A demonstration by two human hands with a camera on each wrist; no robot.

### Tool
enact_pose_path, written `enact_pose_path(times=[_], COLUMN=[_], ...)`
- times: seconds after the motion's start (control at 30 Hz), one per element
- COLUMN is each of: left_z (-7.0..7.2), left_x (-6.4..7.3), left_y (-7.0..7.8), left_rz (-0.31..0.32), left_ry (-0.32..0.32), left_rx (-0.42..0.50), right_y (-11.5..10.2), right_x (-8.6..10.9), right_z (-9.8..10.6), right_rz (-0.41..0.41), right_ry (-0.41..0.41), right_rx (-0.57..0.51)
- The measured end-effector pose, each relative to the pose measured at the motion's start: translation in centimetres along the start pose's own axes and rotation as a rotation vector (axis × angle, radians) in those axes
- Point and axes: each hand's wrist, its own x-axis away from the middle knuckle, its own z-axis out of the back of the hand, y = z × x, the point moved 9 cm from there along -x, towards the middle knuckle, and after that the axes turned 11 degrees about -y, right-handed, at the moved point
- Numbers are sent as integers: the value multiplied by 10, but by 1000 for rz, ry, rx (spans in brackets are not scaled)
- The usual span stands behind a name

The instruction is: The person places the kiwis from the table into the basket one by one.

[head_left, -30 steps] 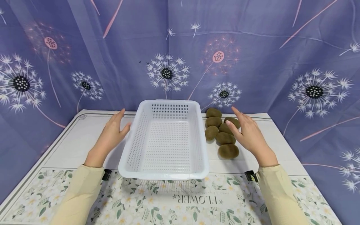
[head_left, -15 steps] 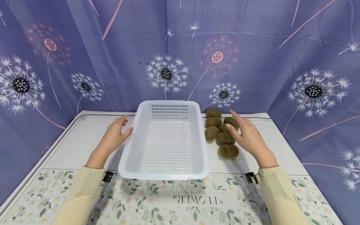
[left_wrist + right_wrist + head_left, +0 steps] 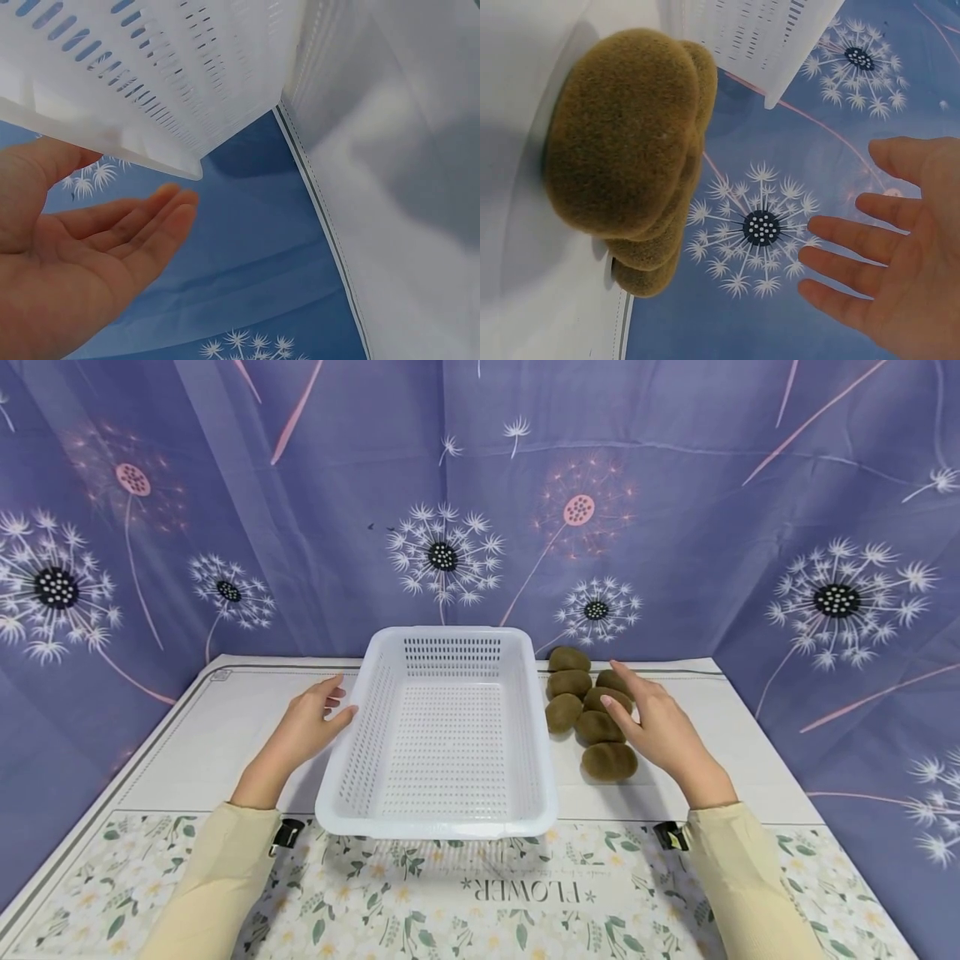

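Here, toward far edge of table: basket, left hand beside; kiwis, right hand near; fingers released; gentle grip advisable.

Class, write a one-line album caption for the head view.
Left hand beside a white perforated basket, right hand by a cluster of brown kiwis, before a dandelion-print curtain.

The word FLOWER is upside down between two stars on the flowery cloth, this side of the white basket. Tiny writing is too small to read.
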Motion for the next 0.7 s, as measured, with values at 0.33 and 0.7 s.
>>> enact_pose_path(times=[0.33, 0.7], left_z=[-6, -8], left_x=[-2, -5], left_y=[-4, -12], left_rz=[46, 107], left_ry=[-63, -88], left_rx=[98, 247], right_y=[4, 4], right_x=[2, 4], right_z=[-4, -10], right_rz=[-7, 41], right_ry=[-46, -112], right_rx=[-17, -39])
